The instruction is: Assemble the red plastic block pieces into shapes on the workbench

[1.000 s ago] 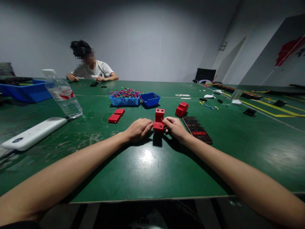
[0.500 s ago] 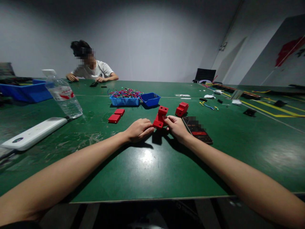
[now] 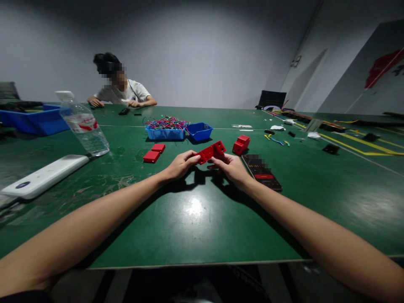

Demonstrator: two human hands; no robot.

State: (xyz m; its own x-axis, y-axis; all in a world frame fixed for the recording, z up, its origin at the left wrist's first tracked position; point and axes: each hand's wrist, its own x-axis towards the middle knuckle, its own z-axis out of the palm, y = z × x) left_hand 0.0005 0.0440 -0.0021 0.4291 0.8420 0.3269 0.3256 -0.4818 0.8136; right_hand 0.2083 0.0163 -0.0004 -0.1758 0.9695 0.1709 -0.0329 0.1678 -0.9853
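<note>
Both my hands hold one red plastic block [image 3: 211,152] a little above the green table [image 3: 195,219]. The block lies tilted, its right end higher. My left hand [image 3: 179,165] pinches its left end, fingers closed. My right hand [image 3: 232,167] grips it from below and the right. Another red block [image 3: 241,144] stands just beyond my right hand. Two flat red pieces [image 3: 154,153] lie to the left of my left hand. A dark phone [image 3: 261,171] lies beside my right wrist.
Two blue trays [image 3: 178,131] sit past the blocks, one heaped with coloured wires. A water bottle [image 3: 83,124] and a white device [image 3: 44,176] are at the left, a blue bin [image 3: 33,120] behind. Another person [image 3: 121,88] sits at the far side. Small parts litter the right.
The red block stood upright on the table between my hands. It has been tipped over to the right and lifted off the table, and my left hand now grips its end.
</note>
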